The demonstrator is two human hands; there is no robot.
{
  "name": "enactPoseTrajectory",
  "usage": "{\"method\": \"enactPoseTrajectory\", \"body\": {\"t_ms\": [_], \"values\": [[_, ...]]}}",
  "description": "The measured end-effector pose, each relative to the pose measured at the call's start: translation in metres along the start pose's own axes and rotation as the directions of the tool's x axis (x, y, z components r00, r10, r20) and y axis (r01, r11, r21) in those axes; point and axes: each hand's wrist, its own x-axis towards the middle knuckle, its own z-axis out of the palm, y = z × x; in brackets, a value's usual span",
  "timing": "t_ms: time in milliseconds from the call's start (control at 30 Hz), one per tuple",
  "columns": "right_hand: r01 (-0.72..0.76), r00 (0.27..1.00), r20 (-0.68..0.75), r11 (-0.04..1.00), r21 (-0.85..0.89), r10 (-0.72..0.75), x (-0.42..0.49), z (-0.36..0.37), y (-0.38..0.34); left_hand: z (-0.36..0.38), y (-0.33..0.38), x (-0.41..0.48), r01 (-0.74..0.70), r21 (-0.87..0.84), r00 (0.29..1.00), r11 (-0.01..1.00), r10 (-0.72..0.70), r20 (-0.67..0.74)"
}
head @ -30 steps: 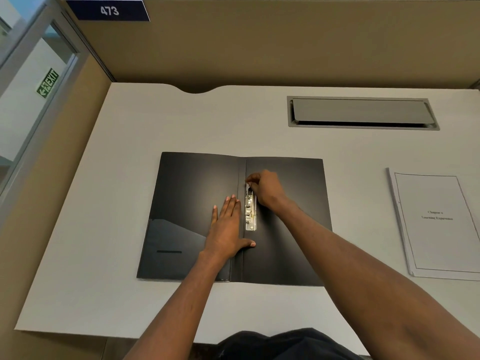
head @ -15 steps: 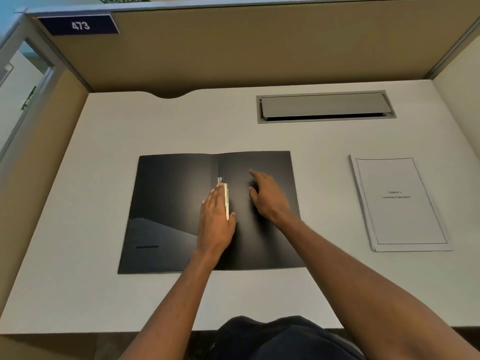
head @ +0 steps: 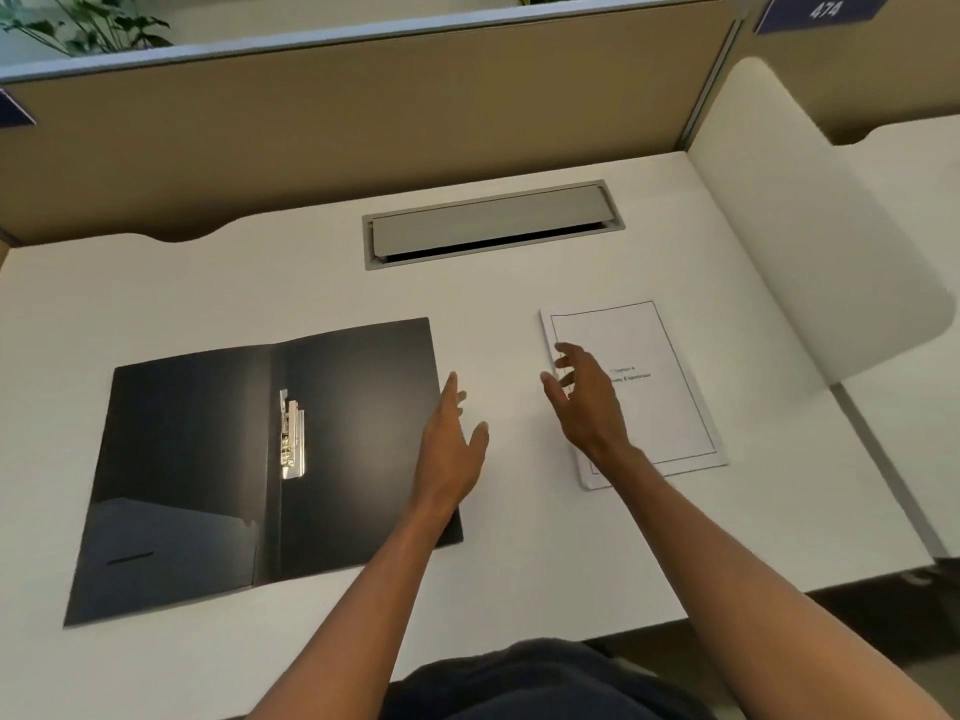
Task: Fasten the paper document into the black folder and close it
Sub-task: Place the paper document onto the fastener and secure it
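Observation:
The black folder (head: 197, 459) lies open and flat on the white desk (head: 519, 553), left of centre. Its silver metal clip (head: 292, 439) stands raised beside the spine. The paper document (head: 649, 402), a thin white stack with a framed title page, lies to the right of the folder. My left hand (head: 451, 444) hovers open over the folder's right edge, holding nothing. My right hand (head: 584, 402) is open with fingers spread over the document's left edge; I cannot tell whether it touches the paper.
A grey cable hatch (head: 491, 226) is set into the desk behind the document. Tan partition walls (head: 363, 111) close the back. A white side divider (head: 810, 262) bounds the desk on the right.
Both hands have left the folder's clip and moved right, the right one reaching the document. The clip now stands uncovered. The view has swung to the right.

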Motion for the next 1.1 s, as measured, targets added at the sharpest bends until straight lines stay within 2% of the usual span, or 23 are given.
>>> {"method": "enactPoseTrajectory", "body": {"t_ms": [233,400,533,700,833,967,1100], "values": [[-0.124,0.982,-0.143,0.992,0.005,0.124,0.022,-0.094,0.095,0.09,0.065,0.012,0.219,-0.19,0.975,0.957,-0.207,0.082],[-0.234,0.962,-0.163,0.97,-0.068,0.221,0.028,-0.113,0.124,0.118,0.081,0.019,0.312,-0.255,0.949,0.915,-0.313,0.039],[-0.312,0.95,-0.084,0.937,-0.156,0.302,0.033,-0.121,0.143,0.138,0.096,0.022,0.33,-0.254,0.938,0.909,-0.345,-0.016],[-0.261,0.964,0.008,0.947,-0.189,0.267,0.034,-0.119,0.148,0.157,0.11,0.025,0.382,-0.27,0.912,0.884,-0.408,-0.044],[-0.224,0.966,0.056,0.923,-0.314,0.253,0.032,-0.115,0.147,0.162,0.117,0.032,0.451,-0.351,0.865,0.82,-0.499,-0.056],[-0.199,0.97,0.053,0.904,-0.379,0.236,0.028,-0.113,0.146,0.16,0.116,0.049,0.572,-0.404,0.781,0.714,-0.624,0.003],[-0.209,0.97,0.035,0.903,-0.376,0.239,0.026,-0.113,0.145,0.158,0.113,0.063,0.568,-0.473,0.777,0.673,-0.628,0.041]]}}
